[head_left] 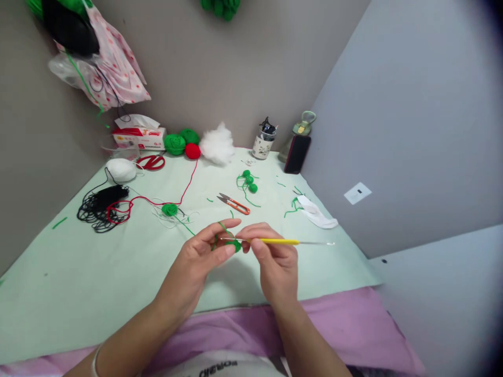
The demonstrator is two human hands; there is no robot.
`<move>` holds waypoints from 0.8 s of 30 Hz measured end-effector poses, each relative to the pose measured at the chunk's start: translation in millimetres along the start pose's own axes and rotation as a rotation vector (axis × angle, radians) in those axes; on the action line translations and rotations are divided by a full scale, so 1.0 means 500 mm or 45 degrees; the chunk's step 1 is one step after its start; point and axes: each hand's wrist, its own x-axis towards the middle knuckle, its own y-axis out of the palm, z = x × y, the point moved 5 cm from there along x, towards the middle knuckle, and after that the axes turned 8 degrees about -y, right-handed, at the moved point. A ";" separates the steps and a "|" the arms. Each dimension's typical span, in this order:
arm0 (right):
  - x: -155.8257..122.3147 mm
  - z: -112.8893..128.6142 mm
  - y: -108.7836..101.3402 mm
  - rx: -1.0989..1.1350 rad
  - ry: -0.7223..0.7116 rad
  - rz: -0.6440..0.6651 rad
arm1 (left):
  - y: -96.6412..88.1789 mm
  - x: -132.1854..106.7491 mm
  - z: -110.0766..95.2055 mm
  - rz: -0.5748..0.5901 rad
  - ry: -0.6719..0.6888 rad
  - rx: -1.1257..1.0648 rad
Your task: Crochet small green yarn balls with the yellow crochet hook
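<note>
Left hand: we pinch green crochet piece. Right hand: closed on yellow hook, touching the piece.

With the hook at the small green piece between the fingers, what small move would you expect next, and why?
Probably a small draw of the crochet hook back through the green piece, pulling a loop. The right hand holds the hook with its tip at the piece, which the left hand pinches, green yarn looped over its finger.
</note>
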 end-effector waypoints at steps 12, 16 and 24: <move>-0.003 0.001 -0.008 0.031 0.077 0.008 | -0.014 -0.012 -0.005 -0.084 0.120 0.209; -0.018 0.038 0.009 -0.457 -0.368 0.188 | -0.013 -0.014 -0.006 -0.184 0.261 0.308; -0.025 0.036 0.009 -0.640 -0.569 0.148 | 0.002 0.003 0.018 0.039 -0.204 -0.264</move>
